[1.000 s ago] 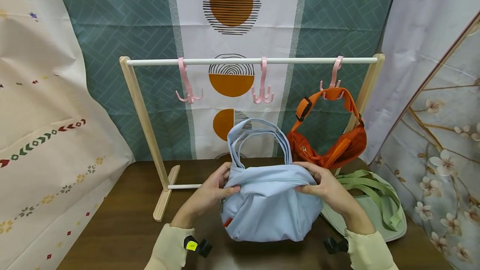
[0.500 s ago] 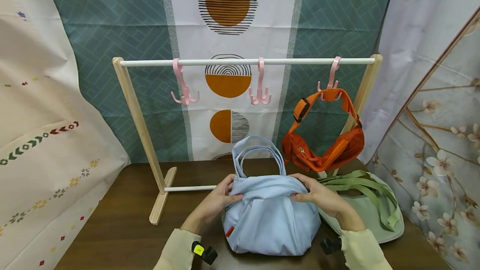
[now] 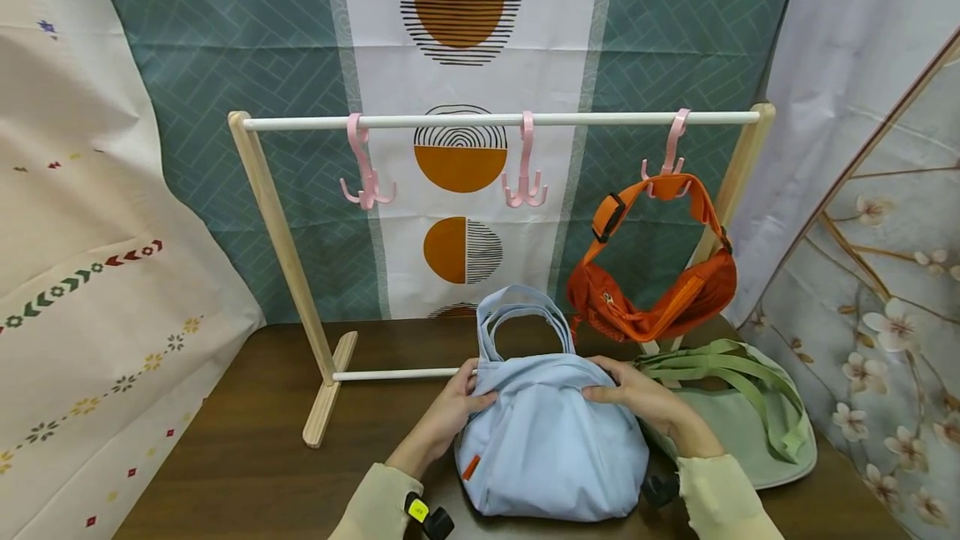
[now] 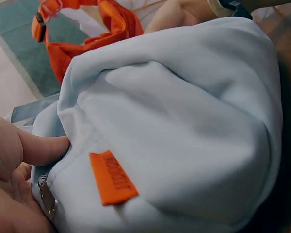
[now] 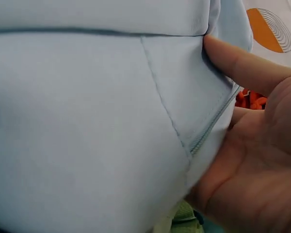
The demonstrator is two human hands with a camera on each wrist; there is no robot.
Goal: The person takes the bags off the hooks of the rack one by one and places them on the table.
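A light blue handbag [image 3: 555,448] stands on the dark wooden table, its two handles [image 3: 517,307] sticking up. My left hand [image 3: 456,402] grips its upper left side, thumb on the front and fingers behind. In the left wrist view that thumb lies near a zipper pull [image 4: 47,196] and an orange fabric tag [image 4: 112,178]. On the upper right side my right hand [image 3: 648,398] holds the bag the same way. The right wrist view shows the right thumb [image 5: 247,65] on the fabric beside a side zipper [image 5: 216,121]; the other fingers are partly hidden behind the bag.
Behind the bag stands a rack with a white bar [image 3: 450,121] and wooden legs [image 3: 281,240]. Pink hooks [image 3: 525,165] hang from it; the right one carries an orange waist bag [image 3: 660,307]. A pale green bag [image 3: 757,432] with green straps lies at the right.
Both hands have brought the blue bag down and slightly right, onto the table; its handles now sit lower against the backdrop. The orange bag stays on its hook.
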